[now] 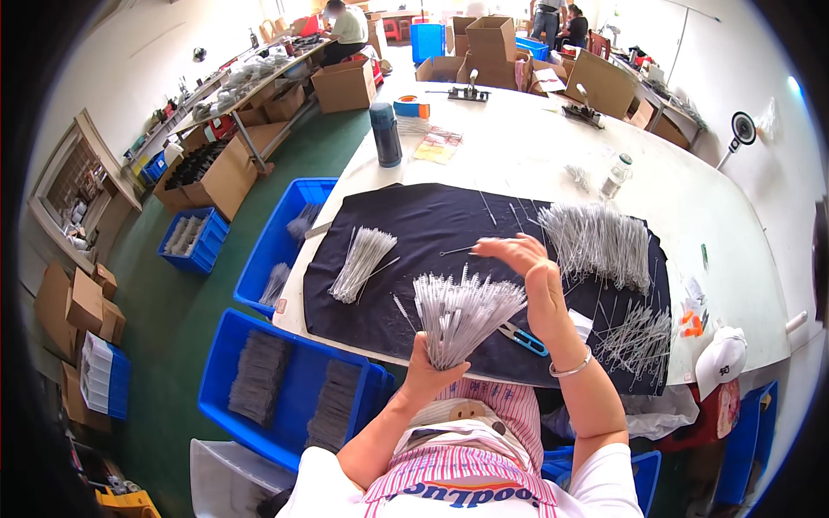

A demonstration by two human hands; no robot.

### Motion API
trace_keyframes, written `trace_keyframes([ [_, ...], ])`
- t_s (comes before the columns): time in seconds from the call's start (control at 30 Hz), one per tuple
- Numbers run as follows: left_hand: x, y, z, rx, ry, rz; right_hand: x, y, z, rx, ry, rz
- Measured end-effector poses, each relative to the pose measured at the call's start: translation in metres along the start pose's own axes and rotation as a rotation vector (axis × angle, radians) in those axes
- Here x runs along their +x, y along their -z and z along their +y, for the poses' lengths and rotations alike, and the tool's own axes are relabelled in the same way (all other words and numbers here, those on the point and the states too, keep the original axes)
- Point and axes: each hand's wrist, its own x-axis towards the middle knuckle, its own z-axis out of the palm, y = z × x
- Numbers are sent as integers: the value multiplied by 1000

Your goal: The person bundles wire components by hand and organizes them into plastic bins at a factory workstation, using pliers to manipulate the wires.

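My left hand point(426, 373) is wrapped round the lower end of a thick bundle of thin wire brushes point(466, 315), whose white bristled ends fan out upward above the table's near edge. Raised above and beyond that bundle is my right hand point(527, 263), its fingers stretched out to the left and apart from the bundle. A single wire brush point(458, 251) shows by the right fingertips; it appears to lie behind them. Blue-handled snips point(523, 340) rest on the dark cloth point(341, 229) under my right forearm. A smaller brush bundle point(364, 262) lies to the left.
A large brush pile point(596, 246) and loose brushes point(639, 341) lie at right. Farther back stand a dark flask point(385, 135), a tape roll point(412, 107) and a glass jar point(617, 175). Blue crates point(294, 380) sit left of the table; a white cap point(721, 363) is at its right edge.
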Motion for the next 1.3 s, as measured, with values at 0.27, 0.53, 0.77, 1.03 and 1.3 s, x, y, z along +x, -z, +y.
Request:
trace_keyframes([
  [0.27,4,-8,26,-109,124,13,4,8,0,-262,-115,187],
  [0.53,7,-15,34,-454,187,26,-63,-54,28,829,-627,7],
  [0.77,7,-6,28,-572,301,-25,-70,-70,39,601,-697,123],
  [1.03,6,-9,30,-600,277,18,-72,-75,41,722,-723,216],
  [1.3,6,-2,12,-254,77,139,-67,-78,33,619,-643,372],
])
